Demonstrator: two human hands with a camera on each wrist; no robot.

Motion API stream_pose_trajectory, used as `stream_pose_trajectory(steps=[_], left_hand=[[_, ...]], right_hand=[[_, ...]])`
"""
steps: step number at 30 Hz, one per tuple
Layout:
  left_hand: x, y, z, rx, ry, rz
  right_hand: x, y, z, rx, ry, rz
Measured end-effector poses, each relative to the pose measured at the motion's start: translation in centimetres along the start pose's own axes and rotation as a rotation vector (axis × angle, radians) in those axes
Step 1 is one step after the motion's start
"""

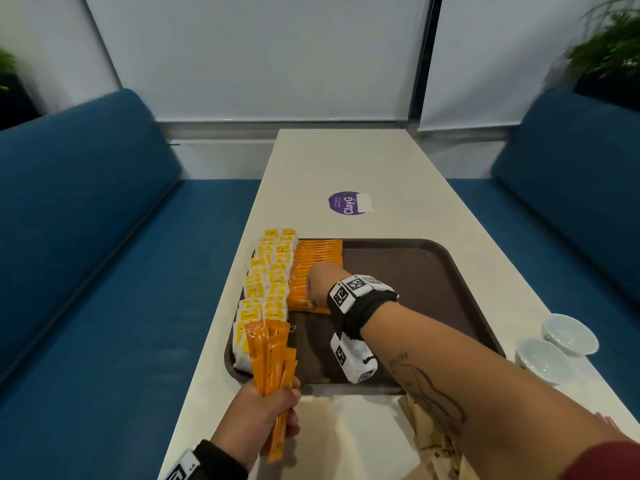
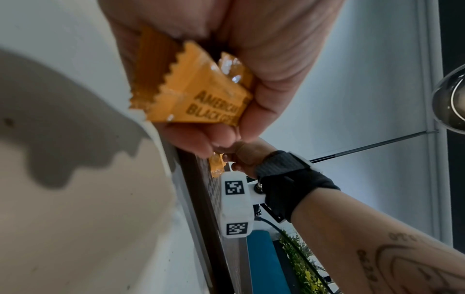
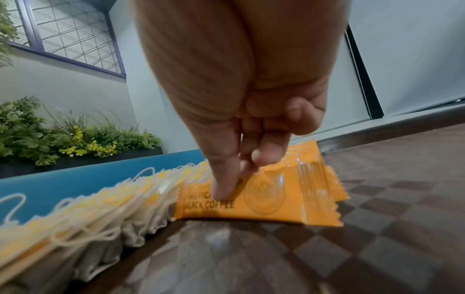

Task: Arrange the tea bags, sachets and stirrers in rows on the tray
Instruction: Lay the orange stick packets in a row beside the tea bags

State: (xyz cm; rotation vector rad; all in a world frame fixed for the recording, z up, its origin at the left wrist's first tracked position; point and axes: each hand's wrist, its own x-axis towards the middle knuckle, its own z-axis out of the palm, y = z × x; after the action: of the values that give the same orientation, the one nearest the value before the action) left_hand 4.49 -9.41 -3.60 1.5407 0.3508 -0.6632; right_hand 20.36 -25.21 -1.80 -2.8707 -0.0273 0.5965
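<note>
A brown tray (image 1: 398, 271) lies on the white table. White and yellow tea bags (image 1: 266, 289) fill rows along its left side. Beside them runs a row of orange coffee sachets (image 1: 311, 265). My right hand (image 1: 317, 289) reaches across to the near end of that row. In the right wrist view the right hand (image 3: 226, 179) pinches the nearest sachet (image 3: 264, 201) with thumb and a fingertip, next to the tea bags (image 3: 100, 208). My left hand (image 1: 266, 407) grips an upright bundle of orange sachets (image 1: 272, 355) at the tray's near left corner; the same bundle (image 2: 201, 95) shows in the left wrist view.
Two pale bowls (image 1: 554, 348) stand right of the tray. Paper-wrapped sticks (image 1: 429, 434) lie under my right forearm near the front edge. A purple sticker (image 1: 346, 202) marks the table beyond the tray. Blue benches (image 1: 86, 237) flank the table.
</note>
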Motion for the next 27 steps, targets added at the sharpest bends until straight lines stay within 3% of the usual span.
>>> stream_pose_trajectory(steps=[15,23,27], left_hand=[[0.4,-0.5,-0.1,0.035,0.006,0.011],[0.3,-0.4,0.2,0.004,-0.021,0.012],[-0.1,0.1,0.3,-0.077,-0.049,0.019]], right_hand=[[0.6,-0.3,0.2,-0.133,0.08,-0.051],[0.2,-0.3,0.1,-0.075,0.097,-0.062],[-2.1,-0.3,-1.5,0.118,0.158,-0.098]])
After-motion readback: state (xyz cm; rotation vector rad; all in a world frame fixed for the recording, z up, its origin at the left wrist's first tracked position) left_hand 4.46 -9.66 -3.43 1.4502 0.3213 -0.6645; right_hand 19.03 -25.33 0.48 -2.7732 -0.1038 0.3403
